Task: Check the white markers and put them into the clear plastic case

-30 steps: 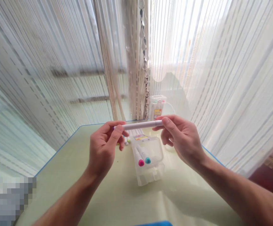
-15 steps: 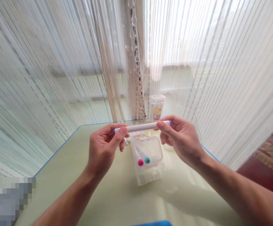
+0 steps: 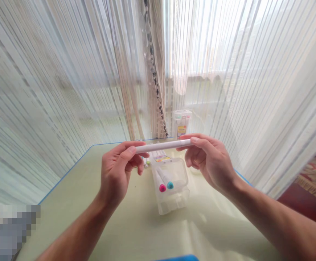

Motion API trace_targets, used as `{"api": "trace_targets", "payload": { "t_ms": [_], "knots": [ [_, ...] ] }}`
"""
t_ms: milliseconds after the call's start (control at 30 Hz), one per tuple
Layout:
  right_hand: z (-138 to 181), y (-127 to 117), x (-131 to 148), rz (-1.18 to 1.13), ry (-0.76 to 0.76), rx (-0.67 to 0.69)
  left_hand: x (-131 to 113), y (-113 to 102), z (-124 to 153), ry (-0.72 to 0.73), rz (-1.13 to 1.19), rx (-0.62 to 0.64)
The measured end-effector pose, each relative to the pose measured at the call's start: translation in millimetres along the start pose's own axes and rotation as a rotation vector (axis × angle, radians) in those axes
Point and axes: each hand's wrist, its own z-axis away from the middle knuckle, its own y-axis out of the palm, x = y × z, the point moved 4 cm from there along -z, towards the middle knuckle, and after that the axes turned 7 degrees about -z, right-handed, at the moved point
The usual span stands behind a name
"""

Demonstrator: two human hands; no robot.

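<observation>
We are observing left hand [image 3: 117,169] and right hand [image 3: 213,157] pinching opposite ends of a white marker [image 3: 161,146] above the table [image 3: 78,188]; a clear plastic case [image 3: 171,206] is lying at six o'clock from it.

The left arm [image 3: 84,221] reaches up from the bottom left, and the right arm [image 3: 274,214] reaches in from the low right side, both bare. The left hand [image 3: 115,168] pinches with its thumb and first finger, and its other fingers curl down loosely. The right hand [image 3: 214,157] pinches the same way, a little higher up, with its thumb pointing left and its other fingers bent below. The two hands face each other, a bit apart
</observation>
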Motion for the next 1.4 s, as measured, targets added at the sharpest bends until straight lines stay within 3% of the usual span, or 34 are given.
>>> {"api": "trace_targets", "payload": {
  "t_ms": [400,1067,1400],
  "knots": [
    [-0.4,2.2,2.6,0.01,0.016,-0.006,-3.3,0.6,0.1,0.026,0.006,-0.004],
    [-1.6,2.1,-1.9,0.079,-0.078,0.067,-3.8,3.7,3.1,0.087,-0.279,0.013],
    [-0.5,0.0,-2.3,0.016,-0.051,0.066,-1.2,2.9,1.5,0.05,-0.135,-0.009]
  ]
}}
